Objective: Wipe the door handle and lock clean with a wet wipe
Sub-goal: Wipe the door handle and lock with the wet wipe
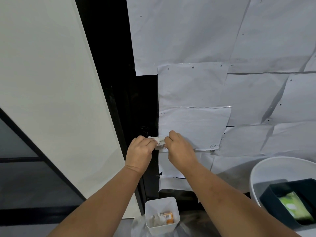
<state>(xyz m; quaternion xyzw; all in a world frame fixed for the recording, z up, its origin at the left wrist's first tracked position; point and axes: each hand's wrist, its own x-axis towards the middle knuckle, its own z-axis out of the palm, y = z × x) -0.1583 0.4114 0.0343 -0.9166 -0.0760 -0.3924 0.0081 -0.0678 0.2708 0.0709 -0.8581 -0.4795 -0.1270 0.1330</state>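
Note:
A crumpled white wet wipe (158, 140) is stretched between my two hands, right against the black door (142, 103). My left hand (140, 153) pinches its left end and my right hand (179, 147) pinches its right end. The wipe wraps something on the door at handle height; the handle itself is hidden behind the wipe and my fingers. Just above my left hand, a round black lock (144, 131) shows faintly on the dark door.
White paper sheets (222, 48) cover the door to the right. A small white bin (161, 217) with used wipes and an orange packet stands below. At the lower right, a white round stool (266, 168) carries a dark tray (273, 195) holding a green wipe pack (295, 207).

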